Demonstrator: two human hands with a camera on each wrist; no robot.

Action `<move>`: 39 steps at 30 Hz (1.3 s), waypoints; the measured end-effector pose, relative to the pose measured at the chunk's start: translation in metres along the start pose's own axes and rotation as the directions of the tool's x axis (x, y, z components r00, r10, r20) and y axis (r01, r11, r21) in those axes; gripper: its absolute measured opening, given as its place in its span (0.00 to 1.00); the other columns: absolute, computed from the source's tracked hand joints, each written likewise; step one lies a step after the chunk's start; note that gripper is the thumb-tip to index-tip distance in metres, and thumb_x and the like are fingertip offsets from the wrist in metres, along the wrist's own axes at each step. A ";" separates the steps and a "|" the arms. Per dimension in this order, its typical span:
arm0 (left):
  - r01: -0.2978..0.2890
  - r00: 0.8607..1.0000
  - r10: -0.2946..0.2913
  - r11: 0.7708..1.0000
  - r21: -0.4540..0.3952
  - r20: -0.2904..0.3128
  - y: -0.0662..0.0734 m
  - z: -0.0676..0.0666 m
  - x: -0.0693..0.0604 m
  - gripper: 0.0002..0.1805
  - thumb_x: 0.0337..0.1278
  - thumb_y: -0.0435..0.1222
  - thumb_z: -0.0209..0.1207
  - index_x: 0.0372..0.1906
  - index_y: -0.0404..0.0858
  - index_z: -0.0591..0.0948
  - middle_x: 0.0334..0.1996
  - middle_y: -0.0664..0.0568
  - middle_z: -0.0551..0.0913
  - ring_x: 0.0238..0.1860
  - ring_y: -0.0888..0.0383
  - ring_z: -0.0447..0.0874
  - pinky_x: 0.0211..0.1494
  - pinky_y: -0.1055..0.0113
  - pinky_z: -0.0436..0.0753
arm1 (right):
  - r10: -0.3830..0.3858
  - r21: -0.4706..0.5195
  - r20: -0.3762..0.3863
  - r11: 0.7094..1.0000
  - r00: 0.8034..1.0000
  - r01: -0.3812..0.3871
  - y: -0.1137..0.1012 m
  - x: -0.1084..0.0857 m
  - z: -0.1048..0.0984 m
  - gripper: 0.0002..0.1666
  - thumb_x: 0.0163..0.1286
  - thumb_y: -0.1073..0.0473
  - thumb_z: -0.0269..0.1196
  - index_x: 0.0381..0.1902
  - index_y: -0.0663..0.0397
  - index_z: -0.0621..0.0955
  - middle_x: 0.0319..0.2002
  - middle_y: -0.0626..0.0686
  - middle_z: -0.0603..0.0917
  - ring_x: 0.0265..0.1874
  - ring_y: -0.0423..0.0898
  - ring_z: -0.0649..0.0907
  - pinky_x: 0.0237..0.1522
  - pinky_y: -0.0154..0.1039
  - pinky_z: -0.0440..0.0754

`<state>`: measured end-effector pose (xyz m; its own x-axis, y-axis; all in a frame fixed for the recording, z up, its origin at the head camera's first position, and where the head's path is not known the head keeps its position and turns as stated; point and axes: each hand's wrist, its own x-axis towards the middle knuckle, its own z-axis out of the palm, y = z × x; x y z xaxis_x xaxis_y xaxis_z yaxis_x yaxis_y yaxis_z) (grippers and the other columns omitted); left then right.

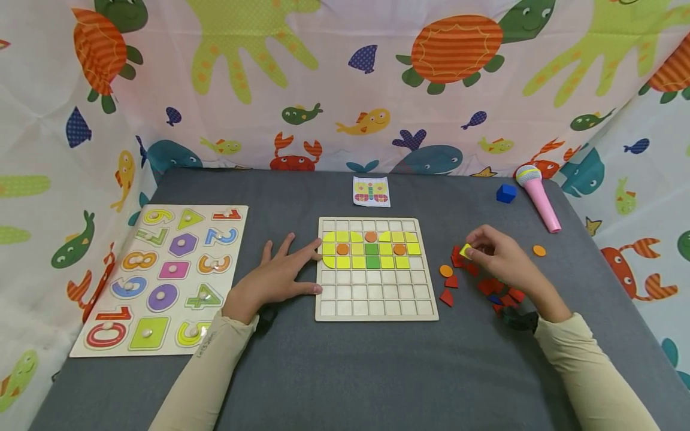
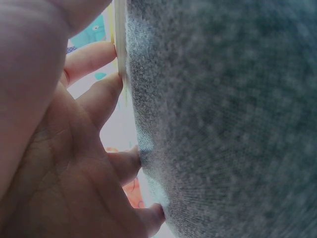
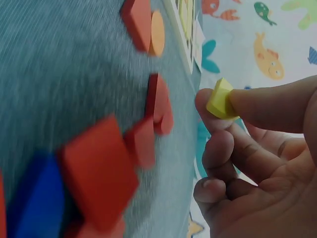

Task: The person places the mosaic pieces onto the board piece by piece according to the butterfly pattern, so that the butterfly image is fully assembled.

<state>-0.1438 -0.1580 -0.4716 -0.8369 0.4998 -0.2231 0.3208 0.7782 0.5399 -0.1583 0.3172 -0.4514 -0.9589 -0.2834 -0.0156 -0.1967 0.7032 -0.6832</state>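
Note:
My right hand [image 1: 501, 257] pinches a small yellow tile [image 3: 221, 99] between thumb and finger, above a loose pile of red pieces [image 1: 490, 286]. My left hand [image 1: 280, 275] lies spread beside the wooden grid board [image 1: 377, 310], its thumb and a finger touching the left edge. Yellow, green and orange pieces fill much of the board's upper rows; lower cells show bare wood. In the left wrist view, fingertips [image 2: 106, 49] rest against the board's edge and the cloth. Behind the board lies a small picture card [image 1: 371, 191] with a butterfly-like pattern.
At the left lies a number and shape puzzle board [image 1: 178, 281]. A blue cube [image 1: 506, 193] and a pink toy microphone [image 1: 541, 200] sit at the back right. Orange discs [image 1: 539, 251] lie near the right hand. A patterned cloth [image 1: 334, 78] hangs behind the grey table.

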 end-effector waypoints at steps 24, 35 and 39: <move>0.007 1.000 -0.007 1.000 -0.005 0.001 0.002 -0.001 -0.001 0.55 0.67 0.55 0.71 0.89 0.47 0.52 0.77 0.57 0.73 0.86 0.37 0.30 0.78 0.31 0.23 | -0.052 0.144 0.094 0.989 0.994 0.038 -0.033 0.026 0.043 0.06 0.77 0.65 0.68 0.48 0.59 0.82 0.44 0.57 0.87 0.40 0.52 0.87 0.38 0.36 0.85; 0.002 1.000 -0.002 1.000 0.000 0.004 0.000 0.000 0.000 0.56 0.67 0.55 0.71 0.89 0.47 0.52 0.77 0.57 0.73 0.86 0.37 0.31 0.78 0.31 0.23 | -0.027 0.107 0.087 0.994 0.996 0.017 -0.036 0.034 0.054 0.06 0.73 0.63 0.73 0.41 0.57 0.84 0.36 0.53 0.88 0.34 0.50 0.85 0.35 0.37 0.84; -0.002 1.000 0.002 1.000 -0.003 0.004 0.000 0.000 0.000 0.55 0.67 0.55 0.71 0.89 0.47 0.52 0.77 0.57 0.74 0.86 0.37 0.31 0.78 0.31 0.23 | -0.017 0.086 0.084 0.996 0.996 0.010 -0.038 0.035 0.056 0.06 0.73 0.64 0.72 0.39 0.58 0.84 0.33 0.52 0.87 0.30 0.50 0.83 0.31 0.37 0.83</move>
<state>-0.1442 -0.1582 -0.4714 -0.8343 0.5033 -0.2252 0.3214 0.7757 0.5431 -0.1731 0.2440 -0.4671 -0.9347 -0.3494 -0.0652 -0.1880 0.6418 -0.7435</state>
